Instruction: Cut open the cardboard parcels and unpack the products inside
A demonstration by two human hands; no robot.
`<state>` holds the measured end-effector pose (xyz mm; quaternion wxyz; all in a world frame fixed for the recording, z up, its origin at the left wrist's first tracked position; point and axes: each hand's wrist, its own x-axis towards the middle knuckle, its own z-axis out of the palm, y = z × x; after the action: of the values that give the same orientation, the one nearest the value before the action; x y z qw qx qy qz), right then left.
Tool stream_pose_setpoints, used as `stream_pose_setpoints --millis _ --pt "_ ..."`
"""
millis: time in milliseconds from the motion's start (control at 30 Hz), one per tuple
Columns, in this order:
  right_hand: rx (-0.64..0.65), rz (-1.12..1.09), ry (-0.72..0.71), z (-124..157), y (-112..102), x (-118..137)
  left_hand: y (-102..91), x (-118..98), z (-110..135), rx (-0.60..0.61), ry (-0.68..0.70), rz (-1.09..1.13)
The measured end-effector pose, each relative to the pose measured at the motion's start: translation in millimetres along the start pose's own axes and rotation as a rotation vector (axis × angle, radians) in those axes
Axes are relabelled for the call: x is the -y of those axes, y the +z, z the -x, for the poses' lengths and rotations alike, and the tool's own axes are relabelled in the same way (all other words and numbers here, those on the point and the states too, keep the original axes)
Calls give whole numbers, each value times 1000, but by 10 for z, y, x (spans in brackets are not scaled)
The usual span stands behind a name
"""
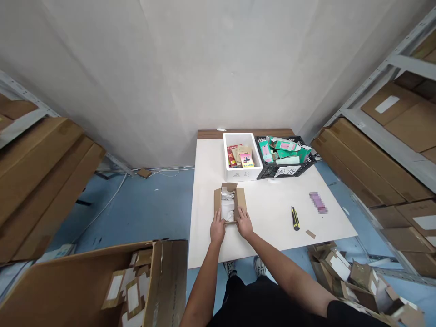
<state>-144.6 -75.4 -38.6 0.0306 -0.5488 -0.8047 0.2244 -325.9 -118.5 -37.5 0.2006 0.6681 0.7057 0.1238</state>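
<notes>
The open carton, on the white table, is gripped at its near corners by the left hand and right hand, both part-curled, and its white wrapping could be spilled if the carton is tipped.

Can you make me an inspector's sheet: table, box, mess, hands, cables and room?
Surface: white table.
Job's things: open cardboard box, white material inside.
Clutter: yellow-and-black cutter, cardboard scrap and blurred purple item at right; white bin and black crate, both holding things, at back.
Hands: left hand and right hand touch the box's near end.
Cables: white cable on blue floor, left of the table.
Surroundings: loaded shelves both sides; big carton at lower left, small boxes inside.
</notes>
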Motion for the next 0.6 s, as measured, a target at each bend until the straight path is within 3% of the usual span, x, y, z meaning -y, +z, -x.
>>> stream_pose_setpoints --millis 167,300,433,600 --pt "-211 -27 47 228 -302 -450 -11 -561 -134 -140 139 -42" --pt "-447 -31 217 764 -648 -970 12 -1309 -254 -163 360 -48" --pt "-702 -17 446 1592 -975 -1560 168 -2369 -298 -101 681 -75" --pt "-870 -16 776 2876 -1238 -2351 699 -3889 -20 50 1023 -77"
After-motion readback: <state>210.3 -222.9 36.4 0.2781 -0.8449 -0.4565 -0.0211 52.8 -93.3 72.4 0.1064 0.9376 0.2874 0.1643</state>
